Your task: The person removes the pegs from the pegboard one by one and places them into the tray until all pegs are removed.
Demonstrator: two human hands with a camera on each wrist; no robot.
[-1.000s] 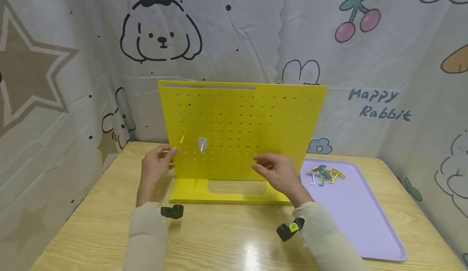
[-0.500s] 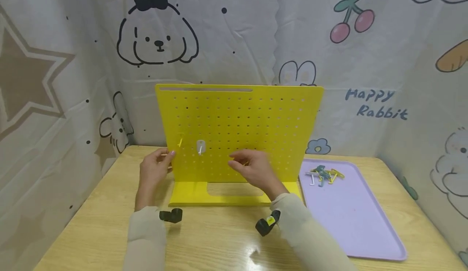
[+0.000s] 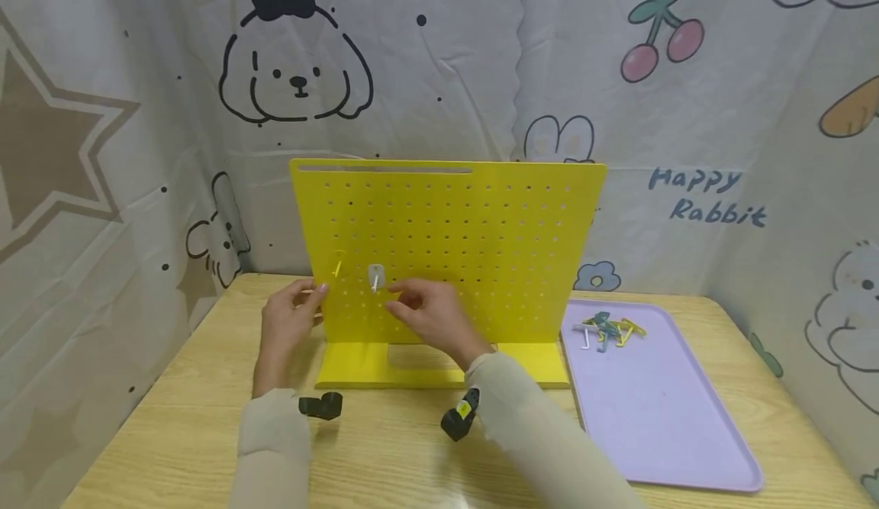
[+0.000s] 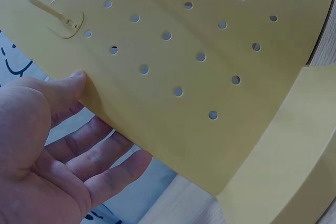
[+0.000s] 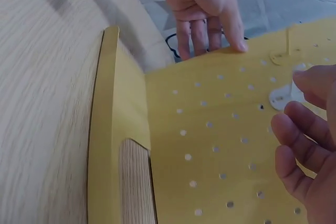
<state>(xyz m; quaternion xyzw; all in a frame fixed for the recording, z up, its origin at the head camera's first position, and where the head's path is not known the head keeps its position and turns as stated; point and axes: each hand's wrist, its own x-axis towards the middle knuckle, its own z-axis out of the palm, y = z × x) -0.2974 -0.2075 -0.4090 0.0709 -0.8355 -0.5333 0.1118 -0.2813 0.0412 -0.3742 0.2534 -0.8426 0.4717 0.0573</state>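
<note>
A yellow pegboard [image 3: 453,249] stands upright on its yellow base, its face full of small holes. My left hand [image 3: 290,322] holds its left edge, thumb on the front face and fingers at the edge and behind. On the board's left part hang a yellow hook [image 3: 337,265] and a white hook [image 3: 375,278] to its right. My right hand [image 3: 433,314] is just right of the white hook, fingers loosely bent, nothing visible between them. In the right wrist view the thumb [image 5: 317,80] overlaps the white hook.
A lilac tray [image 3: 673,417] lies on the wooden table at the right, beside the board's base. Several white, yellow and dark green hooks [image 3: 607,330] are heaped at its far end. A printed cloth [image 3: 453,51] hangs behind the table.
My right hand has moved left across the board's front, from its right part to beside the white hook. My left hand has stayed at the left edge.
</note>
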